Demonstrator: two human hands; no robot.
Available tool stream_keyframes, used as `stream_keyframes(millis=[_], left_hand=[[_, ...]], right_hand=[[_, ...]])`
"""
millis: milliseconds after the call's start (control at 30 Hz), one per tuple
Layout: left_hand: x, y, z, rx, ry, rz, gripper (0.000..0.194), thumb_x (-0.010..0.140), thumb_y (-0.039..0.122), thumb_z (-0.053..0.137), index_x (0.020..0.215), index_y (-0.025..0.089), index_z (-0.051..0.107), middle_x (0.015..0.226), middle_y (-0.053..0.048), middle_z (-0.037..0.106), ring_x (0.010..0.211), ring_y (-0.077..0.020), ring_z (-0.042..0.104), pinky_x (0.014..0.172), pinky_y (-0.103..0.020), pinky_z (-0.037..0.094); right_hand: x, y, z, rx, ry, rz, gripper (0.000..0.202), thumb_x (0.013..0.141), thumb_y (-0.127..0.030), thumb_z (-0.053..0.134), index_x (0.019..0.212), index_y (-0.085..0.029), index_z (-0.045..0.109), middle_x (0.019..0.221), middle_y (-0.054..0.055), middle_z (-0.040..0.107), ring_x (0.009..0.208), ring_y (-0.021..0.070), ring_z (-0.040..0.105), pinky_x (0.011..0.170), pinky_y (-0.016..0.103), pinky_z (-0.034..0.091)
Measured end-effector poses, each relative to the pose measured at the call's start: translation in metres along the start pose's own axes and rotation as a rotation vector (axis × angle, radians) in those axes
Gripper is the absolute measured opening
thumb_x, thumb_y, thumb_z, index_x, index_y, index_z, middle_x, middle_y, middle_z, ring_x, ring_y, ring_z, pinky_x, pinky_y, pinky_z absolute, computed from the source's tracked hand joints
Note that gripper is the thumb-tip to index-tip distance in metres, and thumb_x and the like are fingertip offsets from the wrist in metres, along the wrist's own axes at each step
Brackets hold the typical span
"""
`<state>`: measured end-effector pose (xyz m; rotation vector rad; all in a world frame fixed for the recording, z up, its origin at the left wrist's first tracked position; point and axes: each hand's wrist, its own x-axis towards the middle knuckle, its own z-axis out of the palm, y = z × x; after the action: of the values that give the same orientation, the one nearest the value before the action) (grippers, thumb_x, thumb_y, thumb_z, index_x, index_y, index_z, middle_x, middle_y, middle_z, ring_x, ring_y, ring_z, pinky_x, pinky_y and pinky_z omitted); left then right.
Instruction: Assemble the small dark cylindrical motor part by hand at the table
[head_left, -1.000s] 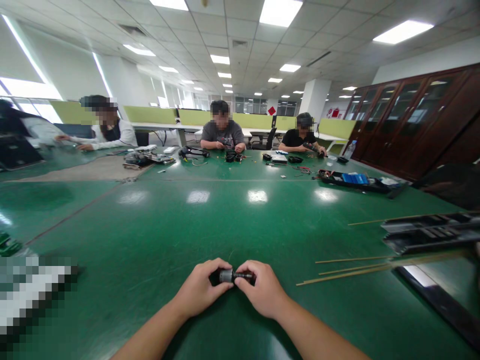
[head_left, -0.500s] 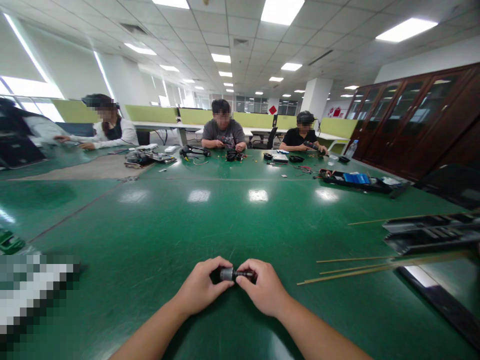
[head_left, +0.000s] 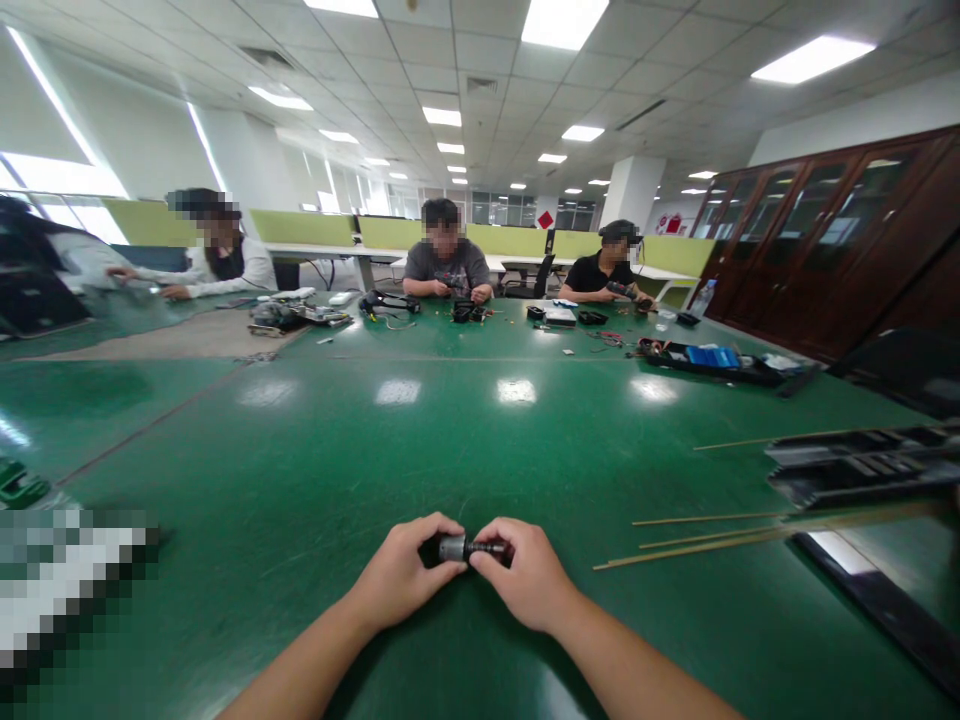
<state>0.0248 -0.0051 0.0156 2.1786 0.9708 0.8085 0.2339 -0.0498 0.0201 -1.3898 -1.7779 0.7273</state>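
Just above the green table [head_left: 420, 440], my left hand [head_left: 397, 572] is closed round a short grey metal cylinder [head_left: 453, 548], thumb below and fingers above. From its right end runs a dark ribbed shaft [head_left: 486, 547], with what looks like a spring or thread on it. My right hand [head_left: 531, 575] pinches this shaft, its fingers hiding the far end. The two parts lie in line, level; whether they are fixed together I cannot tell.
Thin tan rods [head_left: 697, 540] and black metal rails [head_left: 862, 465] lie at the right. A black tray [head_left: 720, 372] of parts stands at the far right. Co-workers sit along the far side, one in a grey shirt [head_left: 469, 265]. A blurred-out white object [head_left: 60, 590] is at the near left.
My hands and the metal part have barely moved; the right thumb has shifted slightly left along the shaft. Across the table, the person in black has turned their head to the right.
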Motion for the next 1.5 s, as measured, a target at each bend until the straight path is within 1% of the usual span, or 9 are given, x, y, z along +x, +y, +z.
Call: stream_keyframes(millis=[267, 567, 733, 1500], left_hand=[[-0.0009, -0.0014, 0.0003, -0.008, 0.011, -0.005, 0.022, 0.08, 0.025, 0.072, 0.101, 0.022, 0.065, 0.093, -0.001, 0.07, 0.088, -0.0191, 0.065, 0.081, -0.03, 0.048], [-0.0003, -0.003, -0.0001, -0.025, 0.024, 0.01, 0.023, 0.08, 0.027, 0.072, 0.101, 0.022, 0.066, 0.094, -0.003, 0.071, 0.088, -0.02, 0.066, 0.081, -0.031, 0.05], [-0.0003, -0.0028, 0.0003, -0.017, 0.029, 0.007, 0.023, 0.079, 0.024, 0.072, 0.101, 0.022, 0.066, 0.094, -0.002, 0.071, 0.087, -0.0194, 0.066, 0.081, -0.03, 0.049], [-0.0006, -0.0035, -0.001, -0.008, 0.035, 0.006, 0.023, 0.08, 0.026, 0.072, 0.102, 0.022, 0.066, 0.095, -0.002, 0.071, 0.088, -0.0196, 0.066, 0.08, -0.03, 0.049]], right_hand=[[-0.0015, 0.0007, 0.0, 0.002, 0.004, -0.006, 0.004, 0.084, -0.024, 0.068, 0.087, -0.021, 0.07, 0.077, -0.001, 0.067, 0.071, 0.0152, 0.059, 0.065, 0.024, 0.041], [-0.0011, 0.0003, -0.0003, 0.003, 0.001, -0.006, 0.005, 0.084, -0.023, 0.067, 0.087, -0.021, 0.07, 0.076, -0.001, 0.066, 0.069, 0.0152, 0.059, 0.064, 0.024, 0.041], [-0.0008, 0.0009, -0.0003, 0.004, 0.003, 0.005, 0.006, 0.084, -0.023, 0.066, 0.087, -0.02, 0.07, 0.077, 0.0, 0.067, 0.07, 0.0153, 0.059, 0.064, 0.024, 0.042], [-0.0008, 0.0034, 0.0013, 0.039, 0.011, -0.006, 0.004, 0.085, -0.022, 0.066, 0.087, -0.02, 0.069, 0.077, -0.001, 0.066, 0.068, 0.0147, 0.059, 0.063, 0.024, 0.041]])
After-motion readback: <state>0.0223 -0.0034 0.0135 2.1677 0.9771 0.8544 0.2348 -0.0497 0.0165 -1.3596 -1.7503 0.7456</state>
